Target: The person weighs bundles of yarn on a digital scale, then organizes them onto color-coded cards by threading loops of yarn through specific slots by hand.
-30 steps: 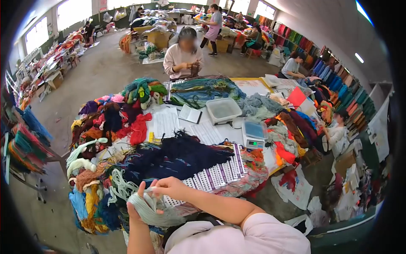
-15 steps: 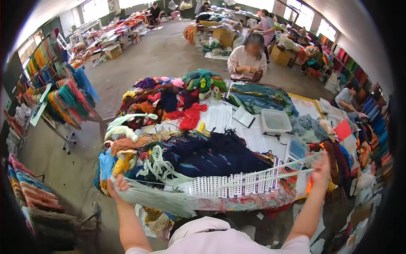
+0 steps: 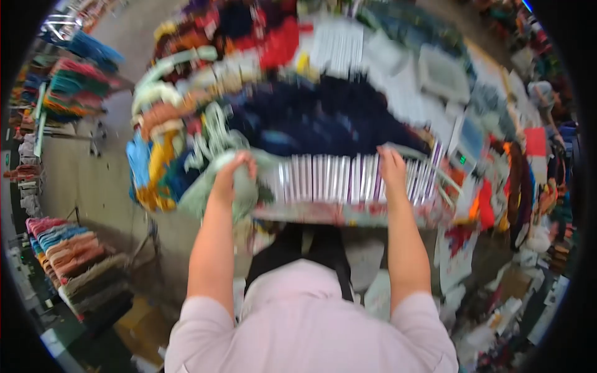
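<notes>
My left hand (image 3: 239,169) is closed around a pale green yarn skein (image 3: 233,196) at the table's near left edge, with part of the skein hanging below. My right hand (image 3: 392,166) is closed on pale strands (image 3: 411,153) of yarn, which trail off to its right. Between my hands, a row of white and purple cards (image 3: 329,177) lies along the near edge, blurred by motion. Just beyond them spreads a heap of dark navy yarn (image 3: 311,115). Another pale green bundle (image 3: 214,133) lies loosely behind my left hand.
A clear plastic box (image 3: 443,73) and a scale (image 3: 467,142) with green digits stand on the right. Red yarn (image 3: 280,46) and printed sheets (image 3: 337,46) lie at the back. Blue yarn (image 3: 142,158) hangs over the left edge. A rack of folded yarn (image 3: 78,252) stands lower left.
My hands have come in from wide apart to closer together, and the strands stretched between them have slackened. My view has tilted down, so the people at the back are out of sight.
</notes>
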A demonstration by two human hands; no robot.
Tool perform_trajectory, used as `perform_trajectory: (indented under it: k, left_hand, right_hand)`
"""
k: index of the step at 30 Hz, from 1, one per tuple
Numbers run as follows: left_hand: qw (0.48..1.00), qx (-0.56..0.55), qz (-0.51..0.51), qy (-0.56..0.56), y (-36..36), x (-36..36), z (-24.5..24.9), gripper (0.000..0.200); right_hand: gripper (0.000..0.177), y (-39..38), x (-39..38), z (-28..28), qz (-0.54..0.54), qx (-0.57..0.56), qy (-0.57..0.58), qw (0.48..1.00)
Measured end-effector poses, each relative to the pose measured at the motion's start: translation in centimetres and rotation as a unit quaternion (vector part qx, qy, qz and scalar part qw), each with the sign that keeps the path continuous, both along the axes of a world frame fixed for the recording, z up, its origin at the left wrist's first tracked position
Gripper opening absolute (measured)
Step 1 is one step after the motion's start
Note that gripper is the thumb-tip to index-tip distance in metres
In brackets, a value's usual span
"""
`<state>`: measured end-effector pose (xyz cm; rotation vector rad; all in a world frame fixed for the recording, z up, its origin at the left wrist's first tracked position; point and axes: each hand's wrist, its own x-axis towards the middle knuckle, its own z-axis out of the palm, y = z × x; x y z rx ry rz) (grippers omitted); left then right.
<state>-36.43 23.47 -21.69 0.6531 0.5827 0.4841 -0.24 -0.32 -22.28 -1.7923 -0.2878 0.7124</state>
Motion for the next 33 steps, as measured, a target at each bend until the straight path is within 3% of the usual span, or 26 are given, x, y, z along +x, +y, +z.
perform_trajectory:
  k: [1, 2, 3, 4, 7, 9, 12, 15, 16, 17, 18, 19, 20, 21, 23, 25, 26, 28, 30, 33]
  left_hand:
    - [0.999, -0.009, -0.047, 0.003, 0.0, 1.0, -3.9, 0.02]
    - [0.989, -0.097, -0.01, 0.113, -0.8, 2.5, -5.7, 0.018]
    - [0.987, -0.106, -0.06, 0.1, -1.0, 3.3, -8.8, 0.017]
    - [0.98, -0.09, -0.068, 0.166, -1.8, 5.0, -9.6, 0.016]
    - [0.966, -0.074, -0.127, 0.213, -3.8, 7.5, -13.3, 0.017]
    - [0.952, 0.012, -0.223, 0.208, -4.3, 8.8, -15.0, 0.024]
    - [0.956, 0.044, -0.228, 0.181, -4.7, 11.2, -16.7, 0.033]
    - [0.832, 0.369, -0.313, 0.271, -0.7, 13.0, -15.2, 0.043]
    - [0.848, 0.418, -0.202, 0.256, -0.3, 12.7, -16.3, 0.044]
    - [0.834, 0.456, -0.165, 0.263, 1.6, 12.7, -14.8, 0.044]
    - [0.695, 0.613, -0.141, 0.349, 3.7, 12.5, -14.6, 0.043]
    - [0.726, 0.568, -0.101, 0.375, 5.4, 11.5, -15.7, 0.039]
    - [0.855, 0.4, -0.035, 0.328, 7.0, 10.4, -18.4, 0.036]
    - [0.883, 0.337, -0.004, 0.328, 7.5, 9.6, -17.3, 0.034]
    - [0.878, 0.353, 0.062, 0.318, 6.0, 8.1, -15.7, 0.03]
    - [0.862, 0.343, 0.037, 0.373, 3.0, 7.2, -14.0, 0.026]
    - [0.873, 0.336, 0.068, 0.346, 0.9, 7.0, -14.5, 0.021]
    - [0.923, 0.254, 0.016, 0.289, -2.6, 7.0, -15.5, 0.022]
    - [0.938, 0.183, -0.053, 0.289, -5.4, 8.8, -15.7, 0.023]
    - [0.896, 0.244, -0.01, 0.37, -6.9, 10.2, -18.9, 0.025]
  right_hand:
    - [0.027, 1.5, -1.7, -2.8, 0.031, -0.007, 0.02, 0.999]
    - [0.03, 2.5, -2.9, -6.8, 0.054, -0.003, 0.001, 0.999]
    - [0.034, 4.2, -5.2, -6.7, 0.057, -0.063, 0.023, 0.996]
    - [0.035, 4.9, -6.3, -9.3, 0.077, -0.081, 0.005, 0.994]
    - [0.034, 5.8, -9.2, -15.6, 0.121, -0.1, -0.079, 0.984]
    - [0.032, 6.3, -10.4, -15.5, 0.148, -0.138, -0.075, 0.976]
    - [0.031, 6.1, -11.1, -16.2, 0.16, -0.14, -0.119, 0.97]
    - [0.032, 5.7, -11.2, -16.6, 0.167, -0.135, -0.123, 0.969]
    - [0.032, 5.6, -11.2, -16.4, 0.166, -0.14, -0.122, 0.969]
    - [0.03, 5.7, -11.3, -15.9, 0.164, -0.146, -0.105, 0.97]
    - [0.028, 5.8, -11.3, -15.6, 0.162, -0.15, -0.09, 0.971]
    - [0.027, 5.9, -11.3, -15.6, 0.162, -0.155, -0.096, 0.97]
    - [0.027, 5.9, -11.4, -15.6, 0.164, -0.156, -0.096, 0.969]
    - [0.026, 5.9, -11.4, -15.5, 0.155, -0.148, -0.089, 0.973]
    - [0.024, 6.4, -11.6, -15.1, 0.136, -0.129, -0.089, 0.978]
    - [0.022, 7.6, -12.2, -13.5, 0.127, -0.11, -0.108, 0.98]
    - [0.021, 8.4, -12.6, -12.9, 0.146, -0.089, -0.127, 0.977]
    - [0.02, 9.7, -13.3, -13.2, 0.168, -0.073, -0.147, 0.972]
    - [0.02, 10.5, -13.6, -13.9, 0.184, -0.087, -0.149, 0.968]
    - [0.021, 10.8, -13.7, -15.0, 0.199, -0.12, -0.156, 0.96]
